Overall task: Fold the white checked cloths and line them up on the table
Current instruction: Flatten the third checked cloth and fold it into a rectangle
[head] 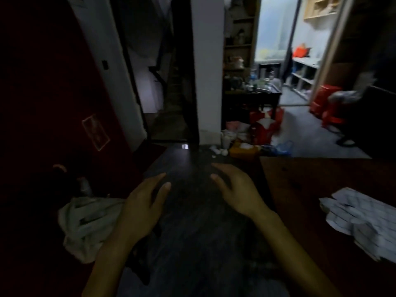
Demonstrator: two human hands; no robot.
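Note:
A pile of white checked cloths lies on the dark red-brown table at the right edge of the view. A crumpled pale cloth lies low on the left in the dark. My left hand hovers over the dark floor beside that pale cloth, fingers spread, holding nothing. My right hand hangs in the air just left of the table's corner, fingers apart and empty. The picture is dim and blurred.
A dark red door stands at the left. Ahead, a white pillar divides a dark hallway from a lit room with shelves, a cluttered dark table, red boxes and litter on the floor.

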